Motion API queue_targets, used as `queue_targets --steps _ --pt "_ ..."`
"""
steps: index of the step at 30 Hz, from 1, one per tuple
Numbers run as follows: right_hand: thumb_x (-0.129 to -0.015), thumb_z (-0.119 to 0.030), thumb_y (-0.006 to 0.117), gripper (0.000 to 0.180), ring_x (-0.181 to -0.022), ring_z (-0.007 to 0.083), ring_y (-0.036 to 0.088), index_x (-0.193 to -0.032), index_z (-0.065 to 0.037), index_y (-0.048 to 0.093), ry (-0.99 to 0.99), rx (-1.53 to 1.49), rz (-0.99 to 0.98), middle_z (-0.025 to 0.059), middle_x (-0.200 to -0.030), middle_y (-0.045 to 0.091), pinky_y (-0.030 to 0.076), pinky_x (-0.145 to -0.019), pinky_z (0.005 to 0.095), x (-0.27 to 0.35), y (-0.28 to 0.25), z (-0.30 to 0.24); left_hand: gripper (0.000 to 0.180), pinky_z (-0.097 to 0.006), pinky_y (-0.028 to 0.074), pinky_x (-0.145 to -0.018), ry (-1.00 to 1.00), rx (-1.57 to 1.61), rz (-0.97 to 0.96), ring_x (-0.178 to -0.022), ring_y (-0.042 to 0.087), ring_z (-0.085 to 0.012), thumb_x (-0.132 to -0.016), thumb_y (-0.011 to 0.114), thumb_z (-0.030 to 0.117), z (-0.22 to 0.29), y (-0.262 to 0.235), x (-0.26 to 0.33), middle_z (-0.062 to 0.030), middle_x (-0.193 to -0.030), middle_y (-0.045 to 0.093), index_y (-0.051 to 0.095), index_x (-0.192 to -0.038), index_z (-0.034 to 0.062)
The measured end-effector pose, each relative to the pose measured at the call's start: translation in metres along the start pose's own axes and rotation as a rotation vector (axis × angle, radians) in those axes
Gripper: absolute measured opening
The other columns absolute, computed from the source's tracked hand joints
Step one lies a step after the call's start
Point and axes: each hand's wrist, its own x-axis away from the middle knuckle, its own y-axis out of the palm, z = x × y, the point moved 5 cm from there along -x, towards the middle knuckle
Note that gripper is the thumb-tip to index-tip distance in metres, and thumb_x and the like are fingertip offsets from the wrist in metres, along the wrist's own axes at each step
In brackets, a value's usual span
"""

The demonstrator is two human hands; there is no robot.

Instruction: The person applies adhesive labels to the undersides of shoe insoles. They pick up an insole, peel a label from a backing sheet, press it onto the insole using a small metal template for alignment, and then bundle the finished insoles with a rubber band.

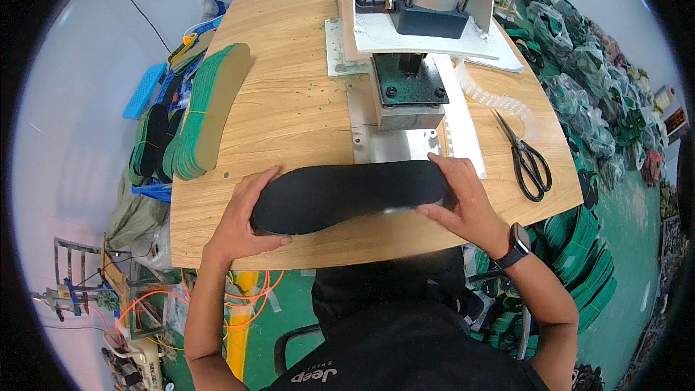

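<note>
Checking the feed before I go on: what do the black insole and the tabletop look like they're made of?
Insole: probably foam or fabric-faced foam, matte black with no glare, curving slightly between the left hand and right hand. Tabletop: wood or wood-look laminate, light brown with grain lines and a smooth, faint sheen.

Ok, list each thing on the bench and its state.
black insole: flat, held at both ends.
left hand: gripping the insole's left end.
right hand: gripping its right end.
scissors: closed, lying flat.
insole stack: banded, on edge.
press: head raised.
</note>
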Motion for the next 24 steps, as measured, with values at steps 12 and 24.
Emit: queue_targets --steps 12,24 --pt "-0.074 -0.022 0.077 0.07 -0.103 0.035 0.046 -0.129 0.002 0.042 0.042 0.007 0.005 0.0192 -0.113 0.051 0.041 -0.09 0.0416 0.006 0.0 -0.001 0.111 -0.04 0.031 -0.106 -0.077 0.028 0.018 -0.123 0.045 -0.0334 -0.052 0.086 0.018 -0.001 0.001 0.003 -0.018 -0.13 0.05 0.027 -0.145 0.0049" --pt "-0.07 -0.011 0.077 0.062 -0.095 0.033 0.049 -0.122 0.003 0.046 0.054 -0.026 0.126 0.0185 -0.1 0.053 0.043 -0.082 0.0378 -0.027 0.01 0.018 0.111 -0.037 0.042 -0.099 -0.123 0.045 0.134 -0.115 0.055 -0.0288 -0.052 0.087 0.01 -0.032 -0.008 -0.024 -0.0179 -0.121 0.057 0.028 -0.147 0.0139"
